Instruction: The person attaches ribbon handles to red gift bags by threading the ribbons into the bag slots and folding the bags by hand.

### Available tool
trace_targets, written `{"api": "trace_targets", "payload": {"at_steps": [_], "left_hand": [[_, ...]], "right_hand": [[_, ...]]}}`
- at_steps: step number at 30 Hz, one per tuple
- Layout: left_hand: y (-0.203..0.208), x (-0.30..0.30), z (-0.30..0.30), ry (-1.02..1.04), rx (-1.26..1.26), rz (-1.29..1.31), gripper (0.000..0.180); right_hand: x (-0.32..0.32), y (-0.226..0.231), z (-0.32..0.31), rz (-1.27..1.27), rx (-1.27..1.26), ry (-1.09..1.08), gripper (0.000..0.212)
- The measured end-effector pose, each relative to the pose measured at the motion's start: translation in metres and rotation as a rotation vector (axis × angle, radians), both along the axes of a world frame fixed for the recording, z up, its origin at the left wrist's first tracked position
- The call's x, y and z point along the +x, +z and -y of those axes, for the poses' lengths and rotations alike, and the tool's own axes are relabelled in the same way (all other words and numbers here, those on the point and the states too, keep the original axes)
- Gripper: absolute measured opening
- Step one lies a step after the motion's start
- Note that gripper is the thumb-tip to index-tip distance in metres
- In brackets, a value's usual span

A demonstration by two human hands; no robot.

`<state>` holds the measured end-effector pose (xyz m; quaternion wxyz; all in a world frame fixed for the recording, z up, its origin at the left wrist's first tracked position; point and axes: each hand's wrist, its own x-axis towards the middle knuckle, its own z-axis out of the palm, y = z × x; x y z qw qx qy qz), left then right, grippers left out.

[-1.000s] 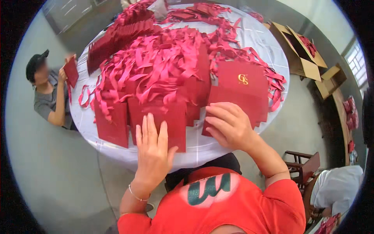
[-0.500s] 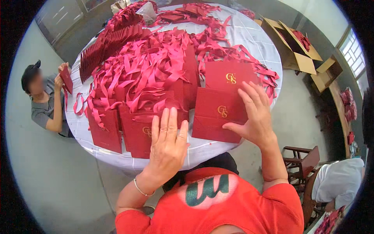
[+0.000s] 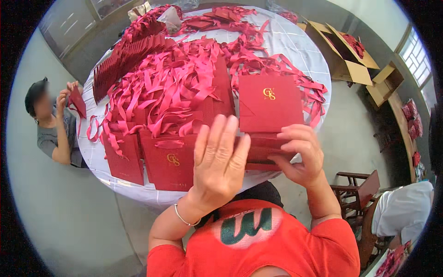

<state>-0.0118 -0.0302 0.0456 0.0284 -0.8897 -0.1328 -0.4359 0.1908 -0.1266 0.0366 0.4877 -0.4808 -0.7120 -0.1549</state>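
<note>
A dark red paper gift bag is tilted up at the table's near edge, so mostly its narrow folded side shows. My right hand has its thumb and bent fingers round the bag's right end. Against its left end lies my left hand, fingers stretched out and palm hidden. Just beyond, a flat red bag with a gold emblem rests on the tablecloth. Left of my left hand stands another red bag with a pink ribbon handle, in front of a dense group of ribboned bags.
The round table has a white cloth. A co-worker at the left holds a small red bag. Open cardboard boxes stand at the far right. A wooden chair and a person in a white shirt are at the right.
The near bag has gone from lying flat to tilted up, with my right hand now round its end. My left hand has moved right to it. The co-worker's bag has turned.
</note>
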Motion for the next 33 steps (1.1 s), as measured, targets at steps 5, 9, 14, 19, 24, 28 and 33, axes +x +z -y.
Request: {"api": "trace_targets", "payload": {"at_steps": [5,9,14,19,24,28,33], "left_hand": [[0.004,0.009,0.003,-0.17,-0.08,0.028,0.026],[0.016,0.005,0.011,-0.339,-0.237,0.036,0.021],[0.036,-0.006,0.039,-0.276,-0.119,-0.193,0.017],[0.02,0.01,0.053,-0.278,-0.271,-0.215,0.02],[-0.009,0.027,0.057,-0.414,-0.391,-0.299,0.019],[-0.027,0.041,0.061,-0.455,-0.423,-0.312,0.016],[-0.025,0.04,0.059,-0.482,-0.448,-0.236,0.017]], "right_hand": [[-0.006,0.015,0.009,-0.054,-0.032,0.023,0.037],[-0.004,0.026,0.021,-0.106,-0.143,0.059,0.028],[-0.011,0.026,0.041,-0.196,-0.278,0.176,0.022],[-0.017,-0.002,0.057,-0.403,-0.401,0.137,0.016],[-0.01,-0.027,0.079,-0.596,-0.604,0.013,0.014],[0.008,-0.046,0.093,-0.796,-0.83,0.042,0.014],[0.036,-0.038,0.094,-0.709,-0.816,0.346,0.018]]}}
